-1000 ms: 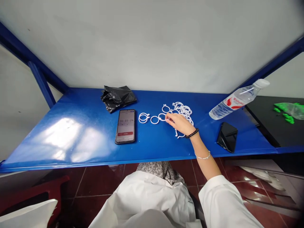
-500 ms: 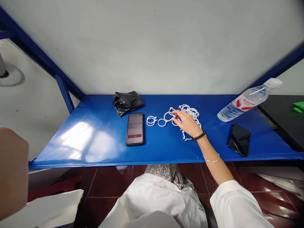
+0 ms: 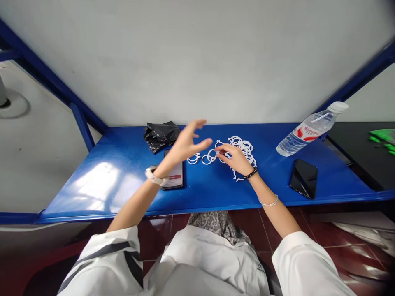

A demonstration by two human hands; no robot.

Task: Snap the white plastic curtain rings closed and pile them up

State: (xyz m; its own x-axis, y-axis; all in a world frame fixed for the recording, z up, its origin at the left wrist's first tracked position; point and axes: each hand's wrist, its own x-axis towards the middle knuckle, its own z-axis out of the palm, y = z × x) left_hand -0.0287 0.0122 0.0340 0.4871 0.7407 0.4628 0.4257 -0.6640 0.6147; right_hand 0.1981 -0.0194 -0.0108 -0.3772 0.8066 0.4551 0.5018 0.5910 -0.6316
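My left hand (image 3: 186, 142) hangs above the table with fingers spread and thumb out, holding nothing. Partly hidden under it are a lit phone (image 3: 176, 181) and a few white curtain rings (image 3: 194, 163). My right hand (image 3: 237, 158) has thumb and forefinger pinched at the edge of a white plastic curtain ring (image 3: 209, 158), which overlaps another ring to its left. Behind and beside the right hand lies a loose pile of similar white rings (image 3: 246, 146), some covered by the palm.
The blue tabletop (image 3: 203, 191) ends at a pale wall (image 3: 197, 61). A crumpled black plastic bag (image 3: 159, 135) lies at the back left. On the right are a tilted-looking water bottle (image 3: 304, 133) and a dark phone (image 3: 304, 179). Green things (image 3: 385, 135) sit on a black surface farther right.
My left hand has come in from the left edge and now reaches over the lit phone with spread fingers. My right hand stays at the rings. The view has shifted slightly.
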